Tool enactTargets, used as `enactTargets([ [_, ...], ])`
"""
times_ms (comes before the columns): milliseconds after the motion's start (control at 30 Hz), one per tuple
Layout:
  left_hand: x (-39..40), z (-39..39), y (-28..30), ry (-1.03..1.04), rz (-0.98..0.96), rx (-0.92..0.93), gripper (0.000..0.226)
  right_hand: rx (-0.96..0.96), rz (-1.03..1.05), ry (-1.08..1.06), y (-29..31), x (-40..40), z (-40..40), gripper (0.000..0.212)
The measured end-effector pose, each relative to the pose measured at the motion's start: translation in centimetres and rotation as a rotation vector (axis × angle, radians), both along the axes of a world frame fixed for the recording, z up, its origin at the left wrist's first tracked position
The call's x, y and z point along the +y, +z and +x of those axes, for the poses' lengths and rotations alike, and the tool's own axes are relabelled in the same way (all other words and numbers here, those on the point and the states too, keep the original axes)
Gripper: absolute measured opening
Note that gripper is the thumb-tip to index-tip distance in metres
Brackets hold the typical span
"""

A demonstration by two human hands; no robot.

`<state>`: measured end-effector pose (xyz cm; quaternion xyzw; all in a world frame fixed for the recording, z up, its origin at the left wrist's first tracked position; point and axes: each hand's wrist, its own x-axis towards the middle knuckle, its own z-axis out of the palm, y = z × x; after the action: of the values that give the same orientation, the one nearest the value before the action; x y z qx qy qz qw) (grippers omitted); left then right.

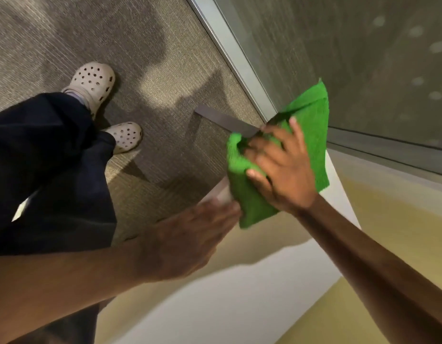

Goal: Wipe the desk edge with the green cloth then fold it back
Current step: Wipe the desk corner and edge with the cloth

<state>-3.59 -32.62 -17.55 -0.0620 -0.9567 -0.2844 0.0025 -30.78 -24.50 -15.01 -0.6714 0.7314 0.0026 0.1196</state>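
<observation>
wiping step in hand: green cloth (311,135) draped over the desk edge (215,192) at the far corner, pressed and clutched by the right hand (280,167). left hand (187,239) blurred, open, flat beside the cloth, holding nothing. next, judged: another pass along the edge, then folding.

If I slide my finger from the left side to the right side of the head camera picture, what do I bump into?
Dark trousers → pale clogs → left hand → green cloth, held by the right hand → desk.
</observation>
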Motion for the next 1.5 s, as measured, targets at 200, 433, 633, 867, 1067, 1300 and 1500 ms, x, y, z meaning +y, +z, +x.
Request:
enactTargets([
  [200, -0.3, 0.1, 0.7, -0.1, -0.123, 0.015, 0.075, -0.004, 0.077, 0.242, 0.1, -1.6, -4.9, 0.051],
  [433, -0.1, -0.3, 0.7, -0.059, -0.121, 0.001, 0.082, 0.005, -0.044, -0.214, -0.2, -0.3, -0.1, 0.04],
  [633, 0.3, 0.0, 0.1, -0.046, -0.119, 0.012, 0.083, -0.001, -0.008, 0.054, 0.1, -0.4, -1.2, 0.055],
  [867, 0.5, 0.2, 0.1, -0.044, -0.123, -0.008, 0.085, -0.022, -0.122, -0.743, -0.7, -3.4, -3.1, 0.041],
  [1067, 0.6, 0.2, -0.1, -0.041, -0.121, -0.011, 0.088, 0.047, -0.224, -1.159, -0.1, -0.5, 0.5, 0.058],
  [1300, 0.2, 0.3, -0.4, -0.048, -0.161, 0.017, 0.092, 0.015, 0.041, -0.96, 0.1, 0.7, 7.5, 0.082],
  [1500, 0.5, 0.5, -0.5, -0.06, -0.142, -0.009, 0.092, 0.073, 0.093, -0.971, 0.3, -1.6, 6.8, 0.093],
])
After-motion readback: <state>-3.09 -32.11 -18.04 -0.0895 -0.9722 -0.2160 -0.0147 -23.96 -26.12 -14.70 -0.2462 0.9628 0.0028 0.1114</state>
